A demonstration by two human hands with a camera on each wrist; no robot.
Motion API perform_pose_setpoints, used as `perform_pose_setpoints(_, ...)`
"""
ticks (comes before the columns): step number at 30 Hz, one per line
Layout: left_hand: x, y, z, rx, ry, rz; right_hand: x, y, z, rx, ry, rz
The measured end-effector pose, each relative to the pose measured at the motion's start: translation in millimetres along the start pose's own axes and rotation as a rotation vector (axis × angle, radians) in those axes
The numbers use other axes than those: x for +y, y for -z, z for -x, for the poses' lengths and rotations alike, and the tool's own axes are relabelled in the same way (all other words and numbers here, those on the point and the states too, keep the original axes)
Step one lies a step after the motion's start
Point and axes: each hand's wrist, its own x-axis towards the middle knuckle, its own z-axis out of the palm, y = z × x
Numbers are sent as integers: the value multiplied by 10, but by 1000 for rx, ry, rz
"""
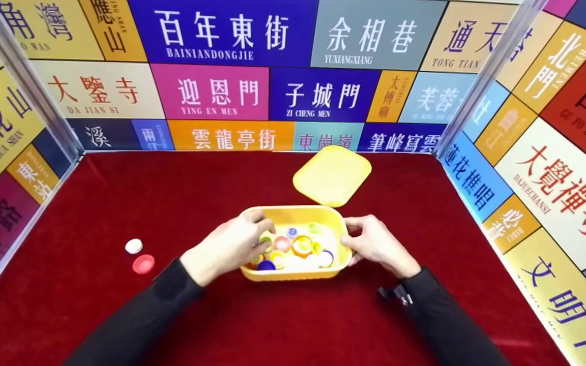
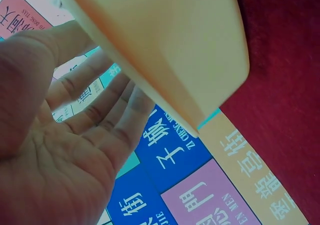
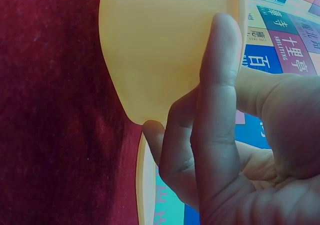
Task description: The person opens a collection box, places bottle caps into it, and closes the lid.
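A yellow plastic box (image 1: 293,275) stands on the red cloth, holding several colourful bottle caps (image 1: 302,246). My right hand (image 1: 374,241) grips its right end, with the thumb on the rim and fingers against the outer wall. In the right wrist view those fingers (image 3: 216,105) press along the box's side (image 3: 155,50). Over the left rim, my left hand (image 1: 229,244) reaches inside, its thumb and fingers apart above the caps. The left wrist view shows the open palm (image 2: 65,155) beside the box wall (image 2: 180,35), which hides the fingertips.
Behind the box lies a yellow lid (image 1: 332,175). A white cap (image 1: 134,246) and a red cap (image 1: 143,264) rest on the cloth at the left. Printed panels (image 1: 211,91) wall in the back and both sides of the table.
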Motion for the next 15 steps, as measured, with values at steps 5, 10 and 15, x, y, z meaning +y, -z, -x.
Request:
perform_pose_setpoints(5, -50, 61, 59, -4, 32, -26, 3, 2, 1, -5, 0, -1)
perform_pose_setpoints(10, -134, 115, 132, 46, 34, -71, -9, 1, 2, 0, 5, 4)
perform_pose_setpoints(15, -258, 155, 228, 76, 75, -39, -18, 3, 2, 1, 0, 8)
